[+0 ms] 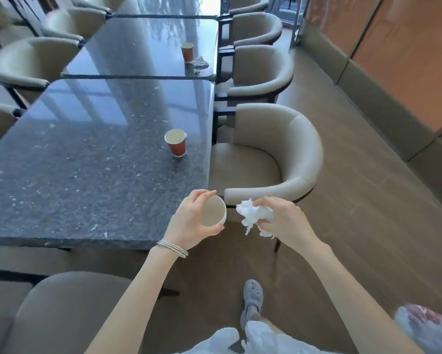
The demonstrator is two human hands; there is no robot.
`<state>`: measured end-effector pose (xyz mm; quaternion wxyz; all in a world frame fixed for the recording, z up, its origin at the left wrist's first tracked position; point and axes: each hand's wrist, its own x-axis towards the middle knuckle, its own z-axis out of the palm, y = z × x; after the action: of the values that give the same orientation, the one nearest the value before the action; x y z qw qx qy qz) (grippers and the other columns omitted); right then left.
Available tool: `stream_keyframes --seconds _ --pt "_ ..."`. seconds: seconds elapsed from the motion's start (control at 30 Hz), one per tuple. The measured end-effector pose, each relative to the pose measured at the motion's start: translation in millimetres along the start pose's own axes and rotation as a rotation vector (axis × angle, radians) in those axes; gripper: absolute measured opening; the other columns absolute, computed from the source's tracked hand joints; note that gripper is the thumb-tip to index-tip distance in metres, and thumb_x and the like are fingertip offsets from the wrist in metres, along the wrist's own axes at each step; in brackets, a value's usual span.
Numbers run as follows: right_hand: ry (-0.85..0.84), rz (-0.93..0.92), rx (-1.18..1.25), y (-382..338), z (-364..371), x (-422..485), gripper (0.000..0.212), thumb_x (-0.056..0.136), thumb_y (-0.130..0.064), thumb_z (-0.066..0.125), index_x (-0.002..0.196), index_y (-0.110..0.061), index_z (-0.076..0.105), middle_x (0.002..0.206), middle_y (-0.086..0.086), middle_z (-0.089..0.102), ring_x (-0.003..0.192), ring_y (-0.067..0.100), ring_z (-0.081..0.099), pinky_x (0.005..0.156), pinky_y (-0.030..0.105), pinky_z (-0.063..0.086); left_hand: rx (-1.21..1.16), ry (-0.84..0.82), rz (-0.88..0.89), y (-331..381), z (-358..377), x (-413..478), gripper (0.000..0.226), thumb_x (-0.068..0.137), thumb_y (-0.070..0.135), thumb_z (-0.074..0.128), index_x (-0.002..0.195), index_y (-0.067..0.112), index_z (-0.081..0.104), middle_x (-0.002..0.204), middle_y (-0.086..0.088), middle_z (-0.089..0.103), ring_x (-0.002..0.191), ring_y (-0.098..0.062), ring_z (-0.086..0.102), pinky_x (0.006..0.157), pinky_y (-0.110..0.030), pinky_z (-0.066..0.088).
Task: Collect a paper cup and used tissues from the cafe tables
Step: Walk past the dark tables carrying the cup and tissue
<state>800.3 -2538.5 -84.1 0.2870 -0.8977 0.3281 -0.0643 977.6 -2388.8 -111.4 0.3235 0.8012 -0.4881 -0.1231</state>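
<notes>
Granite tables [87, 162], beige chairs [278, 149], wood floor [368, 200]

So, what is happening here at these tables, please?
A person is clearing cafe tables. The left hand holds a paper cup near the corner of the near table, and the right hand has a grip on crumpled white tissues beside it. One red cup stands on the near table. Another red cup with a tissue next to it waits on the next table.
</notes>
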Motion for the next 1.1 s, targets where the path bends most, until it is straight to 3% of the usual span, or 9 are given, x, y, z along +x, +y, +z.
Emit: stream_keyframes --seconds 0.13,0.4,0.6,0.73,1.1 --pt "-0.059 -0.098 0.005 6 -19 69 0.032 0.073 -0.018 0.067 0.103 -0.027 0.061 0.090 -0.009 0.058 0.076 0.017 0.051 0.064 0.033 0.044 0.020 0.075 -0.058 0 -3 51 0.077 0.062 0.041 0.081 0.128 0.022 0.046 0.125 0.005 0.048 0.105 -0.015 0.050 0.085 -0.036 0.050" --pt "-0.162 -0.250 -0.073 8 -33 179 0.033 0.073 -0.024 0.068 0.103 -0.032 0.059 0.097 -0.012 0.060 0.078 0.015 0.050 0.060 0.027 0.033 0.024 0.213 -0.201 -16 -16 119 0.077 0.063 0.039 0.081 0.129 0.023 0.046 0.125 0.006 0.047 0.109 -0.015 0.049 0.089 -0.031 0.045" --pt "-0.206 -0.328 -0.100 -8 -23 247 0.032 0.074 -0.021 0.065 0.104 -0.032 0.060 0.102 -0.012 0.061 0.079 0.014 0.049 0.060 0.027 0.035 0.034 0.263 -0.270 -48 -40 161 0.077 0.063 0.037 0.081 0.130 0.021 0.046 0.125 0.006 0.046 0.109 -0.016 0.048 0.089 -0.029 0.042" --pt "-0.215 -0.347 -0.105 -22 -17 291 0.032 0.074 -0.021 0.064 0.104 -0.032 0.059 0.103 -0.010 0.062 0.085 0.018 0.055 0.061 0.029 0.039 0.031 0.297 -0.276 -68 -58 196 0.076 0.062 0.035 0.082 0.128 0.019 0.047 0.124 0.005 0.047 0.108 -0.017 0.049 0.090 -0.032 0.044" --pt "-0.252 -0.355 -0.120 -59 7 386 0.033 0.073 -0.021 0.064 0.103 -0.032 0.059 0.104 -0.010 0.062 0.090 0.020 0.056 0.067 0.031 0.045 0.012 0.298 -0.288 -127 -92 260 0.076 0.062 0.033 0.082 0.129 0.020 0.047 0.125 0.003 0.047 0.111 -0.015 0.048 0.096 -0.025 0.036"
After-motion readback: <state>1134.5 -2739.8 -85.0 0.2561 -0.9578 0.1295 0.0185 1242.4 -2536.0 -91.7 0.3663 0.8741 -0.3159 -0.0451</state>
